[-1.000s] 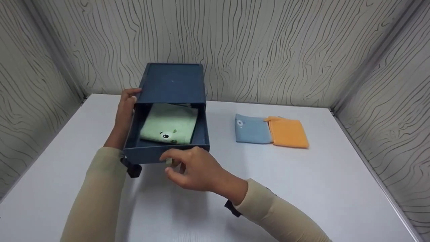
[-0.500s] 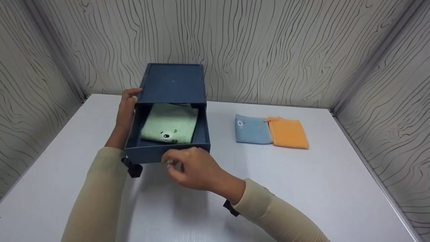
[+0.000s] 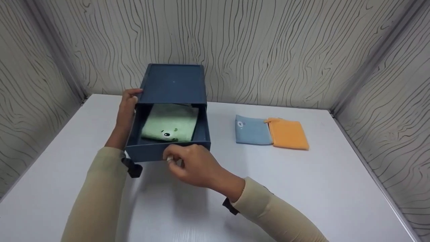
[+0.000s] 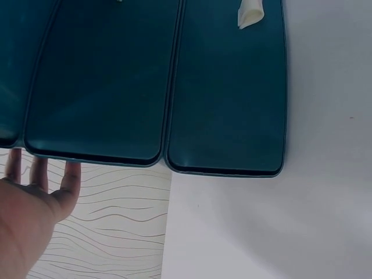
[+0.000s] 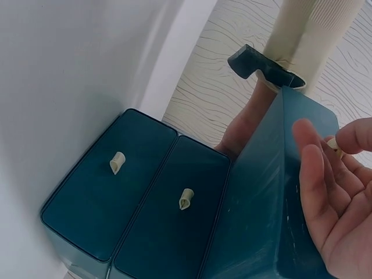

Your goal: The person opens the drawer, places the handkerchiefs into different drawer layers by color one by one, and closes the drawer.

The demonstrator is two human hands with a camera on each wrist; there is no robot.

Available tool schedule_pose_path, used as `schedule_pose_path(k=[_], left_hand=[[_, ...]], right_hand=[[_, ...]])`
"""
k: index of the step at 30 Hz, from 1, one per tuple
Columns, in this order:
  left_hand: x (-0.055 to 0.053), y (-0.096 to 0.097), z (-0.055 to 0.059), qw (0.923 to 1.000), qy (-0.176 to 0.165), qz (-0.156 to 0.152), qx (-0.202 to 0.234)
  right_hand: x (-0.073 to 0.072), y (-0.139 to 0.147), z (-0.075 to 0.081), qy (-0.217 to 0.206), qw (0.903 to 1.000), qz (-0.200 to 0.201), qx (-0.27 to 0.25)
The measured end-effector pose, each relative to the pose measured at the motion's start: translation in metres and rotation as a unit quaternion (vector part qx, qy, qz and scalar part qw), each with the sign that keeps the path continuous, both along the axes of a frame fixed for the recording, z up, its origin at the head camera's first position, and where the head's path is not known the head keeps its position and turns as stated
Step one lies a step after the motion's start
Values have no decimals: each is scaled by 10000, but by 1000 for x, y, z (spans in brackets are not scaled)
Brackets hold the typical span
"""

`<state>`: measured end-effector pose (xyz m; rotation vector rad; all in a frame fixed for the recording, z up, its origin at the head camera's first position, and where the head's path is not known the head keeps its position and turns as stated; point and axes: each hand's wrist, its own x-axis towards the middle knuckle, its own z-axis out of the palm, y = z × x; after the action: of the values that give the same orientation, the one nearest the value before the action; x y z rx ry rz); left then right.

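Note:
A dark blue drawer unit (image 3: 174, 82) stands at the back of the table, its top drawer (image 3: 144, 154) pulled out. Inside that drawer lies a folded green towel (image 3: 169, 122) with an embroidered face. My right hand (image 3: 193, 164) pinches the small cream knob (image 3: 170, 158) on the drawer front between thumb and index finger; the right wrist view shows this hand (image 5: 343, 203) beside the drawer front. My left hand (image 3: 126, 112) rests against the unit's left side, its fingers fairly straight in the left wrist view (image 4: 43, 195).
Two lower drawers, one (image 5: 174, 232) above the other (image 5: 87, 197), are shut and have cream knobs. To the right on the white table (image 3: 268, 188) lie a folded blue towel (image 3: 253, 131) and an orange towel (image 3: 288, 133), touching. Patterned panels (image 3: 262, 50) enclose the table.
My right thumb and index finger have closed on the knob. The top drawer has slid in very slightly, with the right hand following. My left hand stays at the unit's side.

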<state>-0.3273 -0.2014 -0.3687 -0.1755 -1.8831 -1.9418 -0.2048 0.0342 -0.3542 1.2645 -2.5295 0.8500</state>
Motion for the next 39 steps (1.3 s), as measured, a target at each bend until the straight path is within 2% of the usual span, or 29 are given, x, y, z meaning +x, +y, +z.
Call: schedule_pose_path(k=[8, 13, 20, 24, 29, 39], left_hand=[[3, -3, 1, 9975, -438, -134, -546], [3, -6, 1, 9972, -459, -78, -590], [2, -9, 2, 9974, -401, -312, -514], [3, -12, 3, 9941, -545, -470, -810], [5, -14, 5, 9893, -627, -521, -1208], [2, -9, 5, 9910, -502, -741, -997]], right_hand=[[-5, -2, -2, 86, 9999, 26, -62], [-9, -3, -1, 106, 9999, 46, -80], [-15, -3, -1, 183, 9998, 37, -72], [-17, -3, -1, 186, 9998, 35, -40], [-20, -3, -1, 211, 9998, 34, -51], [-31, -5, -1, 254, 9996, 39, -146]])
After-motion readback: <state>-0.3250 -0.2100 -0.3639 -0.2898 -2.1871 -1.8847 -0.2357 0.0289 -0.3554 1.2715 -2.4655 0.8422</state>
